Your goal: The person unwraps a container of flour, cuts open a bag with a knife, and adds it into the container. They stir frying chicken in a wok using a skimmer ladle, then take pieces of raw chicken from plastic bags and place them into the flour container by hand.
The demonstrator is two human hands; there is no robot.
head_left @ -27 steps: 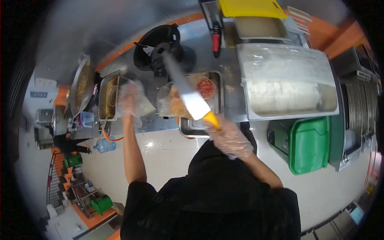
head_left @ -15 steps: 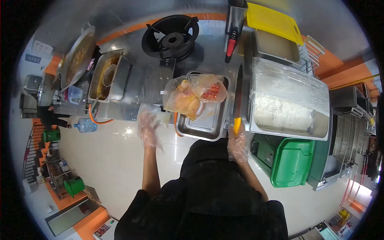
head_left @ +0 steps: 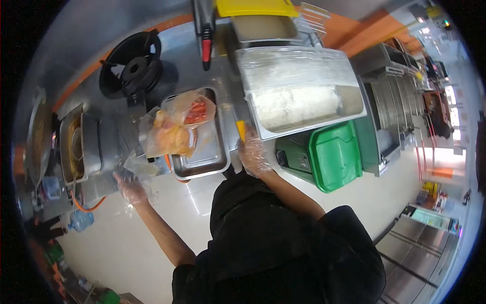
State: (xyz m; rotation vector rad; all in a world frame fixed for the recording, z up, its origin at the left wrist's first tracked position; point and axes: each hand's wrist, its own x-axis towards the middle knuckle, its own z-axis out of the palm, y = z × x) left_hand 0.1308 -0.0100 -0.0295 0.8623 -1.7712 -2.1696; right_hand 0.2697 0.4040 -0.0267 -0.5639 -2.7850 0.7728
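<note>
One yellow handle [head_left: 241, 129] protrudes from right-hand fingers [head_left: 247, 146].

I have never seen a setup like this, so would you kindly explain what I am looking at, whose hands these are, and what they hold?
There is no robot here: a person wears one camera on the head, looking forward and down, so the curved view shows their own hands in clear plastic gloves.

The right hand grips a yellow handle; what extends from it is hard to make out. The left hand is blurred near the counter's edge, so I cannot tell whether it holds anything.

On the metal counter, a metal tray carries clear bags of food. Left of it is a black burner; to its right, a large pan of white powder is partly covered with clear film.
</note>
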